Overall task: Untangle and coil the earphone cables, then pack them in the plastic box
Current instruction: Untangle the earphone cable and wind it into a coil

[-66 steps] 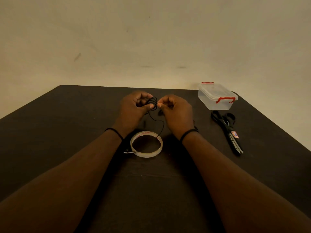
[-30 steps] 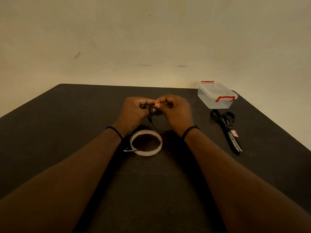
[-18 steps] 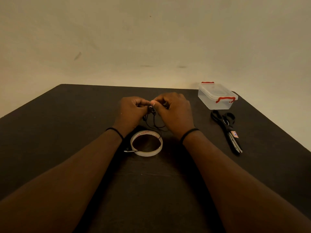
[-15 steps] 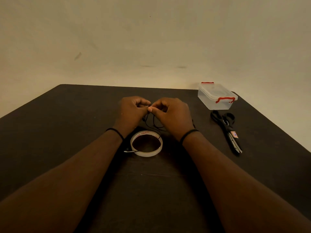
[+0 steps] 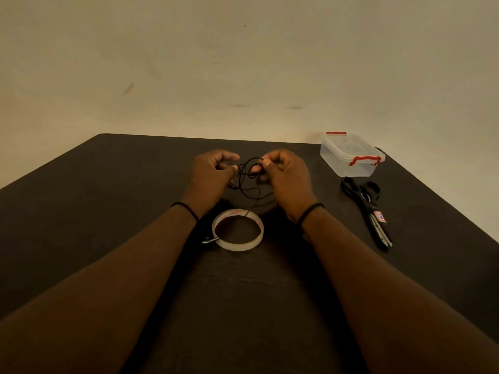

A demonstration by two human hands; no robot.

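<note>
Black earphone cable (image 5: 249,176) pinched between curled left hand (image 5: 209,175) and right hand (image 5: 286,175).

Earbuds hidden; cable (image 5: 249,179) tangle unclear

Dark table (image 5: 108,211) carries tape roll (image 5: 237,230), scissors (image 5: 367,209), lidded plastic box (image 5: 351,156) (red clips).

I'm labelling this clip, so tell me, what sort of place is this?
Probably a plain indoor work table set up for a small packing job: a bare dark table against a blank wall, with only a lidded plastic box, scissors and a tape roll laid out.
</note>
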